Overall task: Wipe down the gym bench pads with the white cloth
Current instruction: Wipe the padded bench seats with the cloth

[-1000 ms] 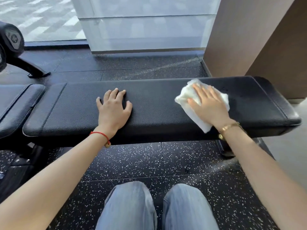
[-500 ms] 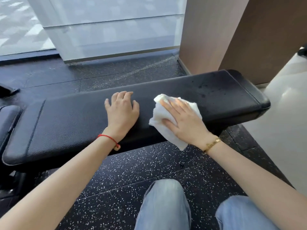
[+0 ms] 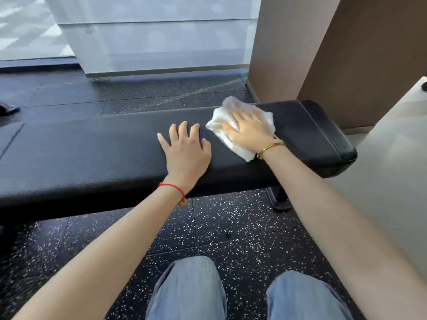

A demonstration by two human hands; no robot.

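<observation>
Crumpled white cloth now farther right

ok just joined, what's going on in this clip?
A person is wiping a black gym bench pad with a white cloth. The right hand presses the cloth flat near the pad's right end. The left hand rests open on the pad beside it, touching neither cloth nor right hand. The right hand is blurred, so probably mid-stroke.
</observation>
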